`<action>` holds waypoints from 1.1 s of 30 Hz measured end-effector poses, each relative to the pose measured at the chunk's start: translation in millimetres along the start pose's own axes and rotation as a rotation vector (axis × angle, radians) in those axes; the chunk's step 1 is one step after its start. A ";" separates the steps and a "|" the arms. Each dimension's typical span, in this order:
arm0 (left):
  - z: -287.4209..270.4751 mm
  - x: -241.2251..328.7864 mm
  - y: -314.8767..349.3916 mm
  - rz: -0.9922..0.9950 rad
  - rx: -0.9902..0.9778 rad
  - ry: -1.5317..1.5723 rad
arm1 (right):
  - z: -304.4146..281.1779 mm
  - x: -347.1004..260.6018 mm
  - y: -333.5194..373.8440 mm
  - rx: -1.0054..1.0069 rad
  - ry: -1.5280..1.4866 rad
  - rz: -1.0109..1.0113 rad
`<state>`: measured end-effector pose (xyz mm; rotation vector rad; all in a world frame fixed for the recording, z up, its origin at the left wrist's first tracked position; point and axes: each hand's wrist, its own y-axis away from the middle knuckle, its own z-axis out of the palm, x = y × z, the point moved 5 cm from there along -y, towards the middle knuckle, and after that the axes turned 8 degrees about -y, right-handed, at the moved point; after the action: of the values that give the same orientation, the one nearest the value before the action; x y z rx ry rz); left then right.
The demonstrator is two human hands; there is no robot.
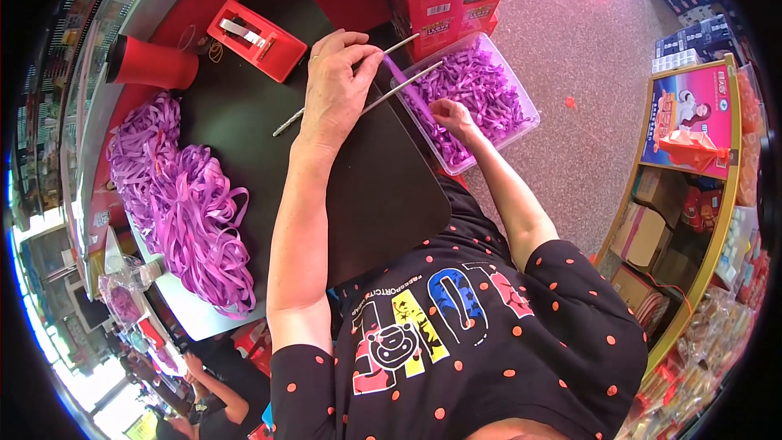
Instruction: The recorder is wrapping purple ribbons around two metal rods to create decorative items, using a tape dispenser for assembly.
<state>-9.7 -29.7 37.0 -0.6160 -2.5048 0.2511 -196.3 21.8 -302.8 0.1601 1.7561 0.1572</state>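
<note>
My left hand (338,85) is over the black tabletop (375,183), its thumb and forefinger pinched on one end of a flat purple ribbon (409,90). From there the ribbon slants across to my right hand (452,118), whose closed fingertips hold its other end above a clear plastic tub (521,126). Many short purple ribbon pieces (481,85) fill the tub. Two thin metal rods (419,75) run beside and under the left hand and stick out past the table edge. The left palm hides their middle part.
Long loops of purple ribbon (204,228) lie heaped at the table's left. Behind them are a red cup (155,63) and a red tape dispenser (259,41). Red boxes (423,0) stand beyond the tub. A shelf cabinet (668,204) is at right. Another person's arm (220,391) shows lower left.
</note>
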 end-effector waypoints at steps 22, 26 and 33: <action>10.2 -25.8 -9.4 -0.082 -0.158 0.062 | -64.6 -162.4 258.1 0.202 0.168 -0.567; 14.8 -33.0 -12.0 -0.081 -0.182 0.081 | -72.2 -200.7 275.3 0.141 -0.066 -0.577; 13.9 -24.4 -12.6 -0.089 -0.194 0.016 | -71.9 -205.6 283.5 0.165 -0.041 -0.562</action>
<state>-3.8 -53.1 17.9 -0.5777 -2.5517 -0.0305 -222.4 258.7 -36.3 -0.2122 1.7080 -0.3962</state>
